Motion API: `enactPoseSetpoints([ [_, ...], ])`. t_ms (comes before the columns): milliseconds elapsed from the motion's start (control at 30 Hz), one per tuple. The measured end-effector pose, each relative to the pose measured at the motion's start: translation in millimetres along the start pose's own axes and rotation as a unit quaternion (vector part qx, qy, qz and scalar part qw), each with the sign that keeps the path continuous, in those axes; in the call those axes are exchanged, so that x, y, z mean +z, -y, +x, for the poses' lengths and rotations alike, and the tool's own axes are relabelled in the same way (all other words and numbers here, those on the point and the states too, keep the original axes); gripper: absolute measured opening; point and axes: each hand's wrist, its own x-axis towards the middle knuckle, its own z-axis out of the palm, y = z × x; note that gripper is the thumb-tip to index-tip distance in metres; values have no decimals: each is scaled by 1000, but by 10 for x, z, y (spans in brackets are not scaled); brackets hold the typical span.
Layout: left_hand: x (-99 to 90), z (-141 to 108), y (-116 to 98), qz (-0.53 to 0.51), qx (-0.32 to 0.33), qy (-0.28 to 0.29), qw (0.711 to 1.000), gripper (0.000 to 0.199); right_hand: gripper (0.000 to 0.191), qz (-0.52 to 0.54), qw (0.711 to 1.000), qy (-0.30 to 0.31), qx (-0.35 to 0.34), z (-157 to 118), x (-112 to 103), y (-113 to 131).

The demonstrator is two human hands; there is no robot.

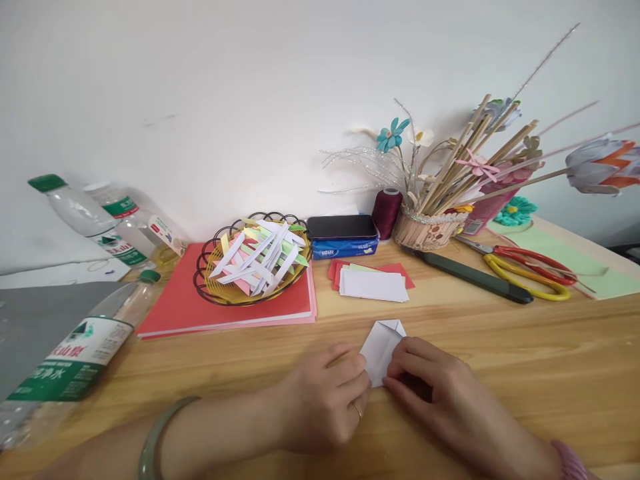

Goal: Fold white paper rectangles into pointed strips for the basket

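Note:
A small piece of white paper (pixel 381 350) with folded top corners lies on the wooden table between my hands. My left hand (pixel 327 393), with a ring on one finger, has its fingers curled against the paper's left edge. On the other side, my right hand (pixel 435 383) pinches the right edge between thumb and fingers. Just beyond the paper rests a small stack of white paper slips (pixel 374 285), with red and pale green ones under it. To the left, a wire-rimmed basket (pixel 200 283) holds many folded paper strips (pixel 265 257).
Red sheets (pixel 170 293) lie under the basket. Plastic bottles (pixel 80 360) are at the left. A blue packet (pixel 345 247), purple thread spool (pixel 387 212) and stick basket (pixel 425 230) line the wall. A dark green-handled tool (pixel 475 277) and scissors (pixel 530 270) lie at the right.

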Motion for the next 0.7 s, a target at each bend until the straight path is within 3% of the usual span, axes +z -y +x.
enactPoseSetpoints([
  [167,-1,7,-16,3,-5,10,1000,25,16,-12,999,-5,32,31,32,48],
  [500,41,-7,-21,-4,-5,25,1000,24,12,-67,997,9,29,18,45,110],
  [700,66,-61,-20,3,-6,61,998,24,18,-31,999,21,17,2,85,60],
])
